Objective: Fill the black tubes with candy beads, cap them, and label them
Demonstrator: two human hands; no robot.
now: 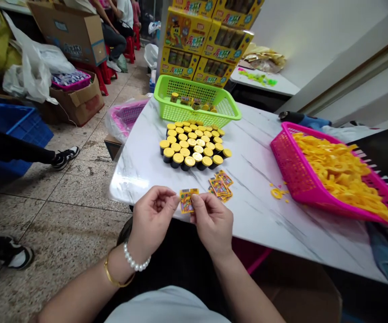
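A small yellow printed label (187,202) is held up at the table's near edge, between both hands. My right hand (214,224) pinches its right side, the thumb lying over the front. My left hand (153,220), with a pearl bracelet and a gold bangle at the wrist, is closed with thumb and forefinger at the label's left edge. Just beyond the right hand lies a loose pile of similar labels (220,187). Farther back, black cups with yellow lids (189,161) stand upright in a tight cluster on the white marbled table (254,188).
Behind the cups sits a green basket (197,117) with a few lidded cups inside. A pink basket (283,166) of yellow plastic pieces (335,170) stands at right, scraps (277,193) beside it. Yellow boxes (210,40) are stacked behind. Cartons (76,101) and people's legs are at left.
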